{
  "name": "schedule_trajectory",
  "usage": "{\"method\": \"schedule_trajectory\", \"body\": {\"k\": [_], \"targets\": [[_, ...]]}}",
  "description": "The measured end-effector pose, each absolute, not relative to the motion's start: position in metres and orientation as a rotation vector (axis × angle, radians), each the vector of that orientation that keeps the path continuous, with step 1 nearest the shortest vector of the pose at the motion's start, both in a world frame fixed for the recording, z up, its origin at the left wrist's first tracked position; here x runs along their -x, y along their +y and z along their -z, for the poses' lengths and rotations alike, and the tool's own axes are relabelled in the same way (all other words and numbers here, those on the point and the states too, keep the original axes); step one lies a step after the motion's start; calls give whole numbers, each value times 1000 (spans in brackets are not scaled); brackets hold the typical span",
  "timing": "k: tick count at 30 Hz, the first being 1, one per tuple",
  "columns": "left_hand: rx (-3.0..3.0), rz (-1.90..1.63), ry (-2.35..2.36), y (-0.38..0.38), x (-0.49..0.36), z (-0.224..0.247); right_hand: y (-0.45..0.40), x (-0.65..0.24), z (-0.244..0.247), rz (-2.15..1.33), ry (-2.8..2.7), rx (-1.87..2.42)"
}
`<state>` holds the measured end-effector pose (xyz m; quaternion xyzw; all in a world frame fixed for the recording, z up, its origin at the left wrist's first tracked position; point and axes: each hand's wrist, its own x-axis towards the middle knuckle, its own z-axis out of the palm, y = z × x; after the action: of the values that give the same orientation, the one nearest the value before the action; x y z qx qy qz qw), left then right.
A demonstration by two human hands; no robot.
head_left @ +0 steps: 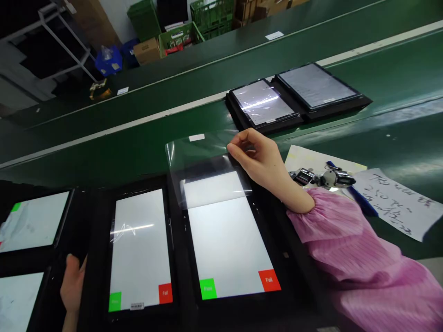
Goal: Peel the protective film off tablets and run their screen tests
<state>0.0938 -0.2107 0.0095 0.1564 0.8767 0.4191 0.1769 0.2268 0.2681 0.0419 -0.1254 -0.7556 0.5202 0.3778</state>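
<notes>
My right hand (258,157), in a pink sleeve, pinches the upper right corner of a clear protective film (204,154). The film is lifted at its top, and its lower edge lies across the upper screen of a tablet (228,244). That tablet shows a white screen with a green "Pass" box and a red "Fail" box. Left of it, a second lit tablet (140,253) sits in the same black tray (187,295). My left hand (73,286) is closed at the tray's left edge, its fingers partly hidden by the tray.
Two more lit tablets (34,221) lie at the far left. Beyond my right hand, a smaller black tray (304,121) holds two tablets on the green conveyor (145,133). Handwritten paper (398,198), a blue pen (363,203) and metal tally counters (332,177) lie at right.
</notes>
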Motion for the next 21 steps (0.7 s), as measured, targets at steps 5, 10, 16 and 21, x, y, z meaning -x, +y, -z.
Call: {"method": "schedule_trajectory", "body": {"k": [5, 10, 16, 21], "targets": [[385, -1585, 2121, -171, -88, -14, 300, -226, -40, -1279, -1923, 358], [116, -1430, 2471, -156, -64, -21, 311, -226, -35, -1259, -1930, 333], [-1046, -663, 2747, -91, -28, -70, 313, -226, -28, -1223, -1933, 339], [-1448, -313, 2623, -16, -28, -73, 315, -226, -25, -1205, -1950, 321]]}}
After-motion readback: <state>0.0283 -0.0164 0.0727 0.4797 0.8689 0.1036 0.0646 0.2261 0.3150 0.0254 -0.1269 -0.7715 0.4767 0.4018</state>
